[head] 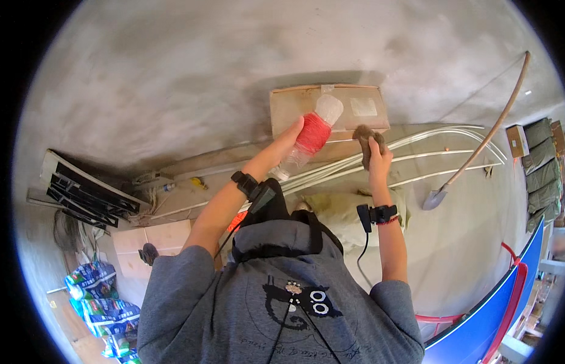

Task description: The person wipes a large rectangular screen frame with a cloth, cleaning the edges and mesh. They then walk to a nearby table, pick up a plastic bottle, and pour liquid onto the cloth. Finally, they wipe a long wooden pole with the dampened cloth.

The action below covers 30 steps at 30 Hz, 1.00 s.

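Observation:
My left hand (286,142) is closed around a clear plastic bottle (329,109) whose middle is wrapped in red material (313,133). The bottle lies tilted in the air, its narrow capped end low and its wide end towards the wall. To the right, my right hand (380,160) grips a brown, crumpled piece of cloth (365,136), held apart from the bottle. Behind both hands a cardboard box (296,109) with tape and a label stands against the wall.
Long pale pipes (414,156) run along the floor beneath my hands. A shovel (435,199) leans on the wall at right. A pale green sack (332,209) lies near my feet. Blue bags (110,314) stand at left, a blue board (487,314) at lower right.

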Each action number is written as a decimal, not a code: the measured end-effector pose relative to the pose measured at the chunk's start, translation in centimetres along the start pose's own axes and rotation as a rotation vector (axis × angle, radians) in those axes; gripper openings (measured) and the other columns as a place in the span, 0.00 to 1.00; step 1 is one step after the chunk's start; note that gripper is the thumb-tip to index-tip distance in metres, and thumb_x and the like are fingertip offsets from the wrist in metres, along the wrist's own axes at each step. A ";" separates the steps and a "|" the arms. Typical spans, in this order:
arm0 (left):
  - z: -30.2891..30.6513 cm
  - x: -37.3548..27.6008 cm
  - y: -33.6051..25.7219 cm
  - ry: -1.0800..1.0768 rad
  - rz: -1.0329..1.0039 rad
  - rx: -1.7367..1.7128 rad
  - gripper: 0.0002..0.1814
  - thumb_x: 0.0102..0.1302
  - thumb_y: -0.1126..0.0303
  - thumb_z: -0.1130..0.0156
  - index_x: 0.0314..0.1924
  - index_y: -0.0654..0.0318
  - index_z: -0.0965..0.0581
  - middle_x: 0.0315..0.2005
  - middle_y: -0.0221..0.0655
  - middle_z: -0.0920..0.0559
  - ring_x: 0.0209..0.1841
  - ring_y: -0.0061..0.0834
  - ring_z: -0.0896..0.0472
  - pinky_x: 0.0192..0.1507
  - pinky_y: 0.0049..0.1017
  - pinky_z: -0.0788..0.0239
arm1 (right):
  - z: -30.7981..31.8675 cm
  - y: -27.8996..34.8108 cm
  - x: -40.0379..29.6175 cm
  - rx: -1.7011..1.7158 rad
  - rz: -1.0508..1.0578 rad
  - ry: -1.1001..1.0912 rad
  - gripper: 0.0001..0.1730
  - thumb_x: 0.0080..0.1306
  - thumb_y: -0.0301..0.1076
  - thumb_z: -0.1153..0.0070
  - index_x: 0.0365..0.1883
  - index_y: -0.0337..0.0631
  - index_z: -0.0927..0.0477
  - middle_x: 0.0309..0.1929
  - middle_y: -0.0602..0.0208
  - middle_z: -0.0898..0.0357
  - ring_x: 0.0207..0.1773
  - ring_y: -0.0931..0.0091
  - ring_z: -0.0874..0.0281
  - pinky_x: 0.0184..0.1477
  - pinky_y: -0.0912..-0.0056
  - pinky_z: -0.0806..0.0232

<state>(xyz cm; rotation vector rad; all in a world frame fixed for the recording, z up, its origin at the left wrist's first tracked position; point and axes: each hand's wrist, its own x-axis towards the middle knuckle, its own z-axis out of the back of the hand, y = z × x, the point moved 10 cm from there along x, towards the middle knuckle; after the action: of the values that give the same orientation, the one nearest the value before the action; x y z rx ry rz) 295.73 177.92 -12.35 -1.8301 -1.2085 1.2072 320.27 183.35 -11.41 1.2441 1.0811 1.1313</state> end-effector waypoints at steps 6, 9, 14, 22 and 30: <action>0.5 0.9 1.0 -0.108 -0.096 0.315 0.35 0.68 0.40 0.71 0.55 0.61 0.31 0.40 0.34 0.22 0.42 0.24 0.25 0.44 0.25 0.33 | -10.5 12.9 -5.9 -0.434 0.732 0.233 0.22 0.51 0.33 0.39 0.46 0.39 0.24 0.52 0.61 0.28 0.54 0.62 0.31 0.53 0.64 0.36; -0.2 0.4 1.8 -0.032 0.084 0.106 0.34 0.67 0.39 0.71 0.58 0.58 0.36 0.48 0.32 0.25 0.46 0.24 0.24 0.44 0.26 0.30 | -13.8 11.1 -8.1 -0.494 0.866 0.260 0.22 0.47 0.32 0.38 0.43 0.39 0.24 0.53 0.62 0.29 0.58 0.60 0.35 0.54 0.62 0.37; 1.0 -0.2 4.4 -0.048 0.094 -0.202 0.29 0.69 0.43 0.68 0.58 0.55 0.36 0.51 0.31 0.27 0.50 0.27 0.26 0.48 0.30 0.31 | -14.8 11.9 -9.3 -0.408 0.947 0.386 0.24 0.39 0.31 0.36 0.39 0.39 0.24 0.49 0.63 0.28 0.54 0.62 0.33 0.54 0.62 0.37; 0.2 0.0 3.7 0.176 0.093 -0.475 0.28 0.68 0.44 0.62 0.56 0.56 0.34 0.49 0.33 0.26 0.48 0.30 0.25 0.45 0.35 0.29 | -14.5 15.3 -11.5 -0.382 1.118 0.658 0.28 0.31 0.29 0.34 0.37 0.39 0.24 0.46 0.62 0.28 0.50 0.62 0.32 0.50 0.60 0.34; 2.1 -1.1 -3.5 0.346 -0.052 -0.668 0.36 0.64 0.37 0.63 0.58 0.58 0.35 0.46 0.37 0.24 0.44 0.33 0.23 0.39 0.36 0.27 | -9.7 2.6 -7.4 -0.549 0.710 0.664 0.26 0.39 0.32 0.35 0.39 0.37 0.24 0.46 0.57 0.27 0.50 0.61 0.31 0.49 0.61 0.35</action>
<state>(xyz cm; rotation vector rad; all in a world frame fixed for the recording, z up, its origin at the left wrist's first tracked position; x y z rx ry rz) 292.36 178.30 -9.82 -2.3313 -1.5483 0.4324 309.55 177.30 -9.21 0.8171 0.6814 2.3176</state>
